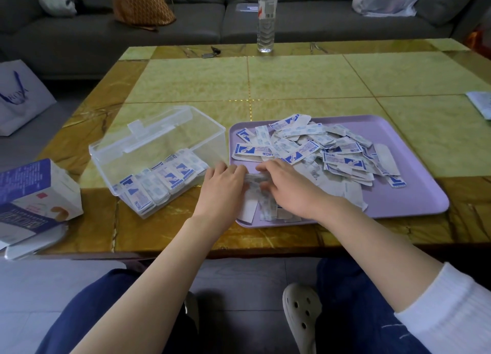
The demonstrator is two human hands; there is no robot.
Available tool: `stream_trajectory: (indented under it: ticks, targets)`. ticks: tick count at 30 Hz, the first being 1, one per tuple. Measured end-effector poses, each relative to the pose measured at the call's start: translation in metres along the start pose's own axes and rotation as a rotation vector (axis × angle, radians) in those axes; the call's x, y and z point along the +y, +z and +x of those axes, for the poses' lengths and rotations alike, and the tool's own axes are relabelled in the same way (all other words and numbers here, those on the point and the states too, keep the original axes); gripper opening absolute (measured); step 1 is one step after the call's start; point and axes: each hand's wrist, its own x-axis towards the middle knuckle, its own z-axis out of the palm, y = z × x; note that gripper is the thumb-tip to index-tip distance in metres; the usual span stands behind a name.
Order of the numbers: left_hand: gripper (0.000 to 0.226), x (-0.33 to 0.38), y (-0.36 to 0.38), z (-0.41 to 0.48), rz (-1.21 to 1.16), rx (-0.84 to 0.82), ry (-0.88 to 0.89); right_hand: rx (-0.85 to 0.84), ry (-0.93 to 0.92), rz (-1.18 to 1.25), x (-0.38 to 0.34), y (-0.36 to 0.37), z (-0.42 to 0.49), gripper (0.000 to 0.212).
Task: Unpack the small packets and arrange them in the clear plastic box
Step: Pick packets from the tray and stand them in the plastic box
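A lilac tray [414, 189] holds a heap of small white-and-blue packets [313, 146]. Left of it stands the clear plastic box [138, 151], lid tipped back, with a row of packets [164, 181] stacked on edge inside. Both hands are at the tray's near left corner. My left hand [223, 186] and my right hand [289, 186] together hold a small bunch of packets [256, 178] between their fingertips, pressing it from either side. More loose packets lie under the hands.
An opened white-and-blue carton [39, 191] lies at the table's left front corner. A water bottle [266, 16] stands at the far edge, keys [211, 52] beside it. A folded paper [481, 103] sits at the right edge. A sofa runs behind.
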Motion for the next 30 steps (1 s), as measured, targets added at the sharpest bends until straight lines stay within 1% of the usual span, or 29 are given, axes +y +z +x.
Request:
stream_trajectory:
  ticks: [2, 3, 5, 7, 8, 9, 10, 12, 14, 17, 19, 22, 25, 28, 30]
  targets:
    - [0.018, 0.000, -0.003, -0.001, 0.010, 0.027, -0.024, 0.032, 0.005, 0.065, -0.005, -0.002, -0.003, 0.041]
    - [0.017, 0.000, -0.004, -0.001, 0.006, 0.044, -0.036, 0.032, 0.008, 0.073, -0.006, -0.005, -0.004, 0.046]
    - [0.015, 0.001, -0.005, -0.001, -0.004, 0.060, -0.047, 0.014, -0.008, -0.034, -0.007, -0.007, -0.007, 0.053]
    - [0.016, 0.001, -0.006, -0.001, -0.013, 0.072, -0.046, 0.075, -0.049, -0.143, -0.003, -0.006, -0.006, 0.039]
    - [0.018, 0.001, -0.006, -0.001, -0.010, 0.072, -0.044, 0.132, -0.059, -0.158, 0.000, -0.005, -0.005, 0.032]
    - [0.019, 0.001, -0.005, -0.001, 0.010, 0.064, -0.029, 0.175, -0.054, -0.149, 0.003, -0.003, -0.004, 0.029]
    - [0.019, 0.002, -0.004, -0.002, 0.054, 0.048, -0.001, 0.182, -0.041, -0.121, 0.004, -0.001, -0.003, 0.032]
    - [0.022, 0.003, 0.001, -0.005, 0.143, -0.012, 0.045, 0.108, -0.013, -0.045, 0.003, 0.005, -0.002, 0.044]
    - [0.026, 0.004, 0.005, -0.008, 0.175, -0.050, 0.048, 0.036, -0.002, 0.007, 0.000, 0.011, -0.003, 0.056]
    - [0.023, 0.005, 0.007, -0.009, 0.185, -0.051, 0.047, 0.058, 0.027, 0.087, -0.002, 0.013, -0.002, 0.064]
    - [0.020, 0.004, 0.008, -0.010, 0.194, -0.032, 0.061, 0.053, 0.057, 0.076, -0.001, 0.013, -0.001, 0.065]
    - [0.023, 0.005, 0.007, -0.008, 0.189, -0.030, 0.046, 0.053, 0.023, 0.060, -0.004, 0.015, -0.003, 0.064]
    - [0.019, 0.006, 0.003, -0.008, 0.192, 0.034, 0.043, 0.098, -0.029, 0.015, -0.003, 0.018, -0.003, 0.063]
    - [0.024, 0.006, 0.006, -0.008, 0.213, 0.074, 0.060, 0.090, -0.055, -0.092, 0.002, 0.019, -0.003, 0.055]
    - [0.026, 0.006, 0.008, -0.009, 0.224, 0.078, 0.057, 0.139, -0.077, -0.124, 0.003, 0.018, -0.002, 0.049]
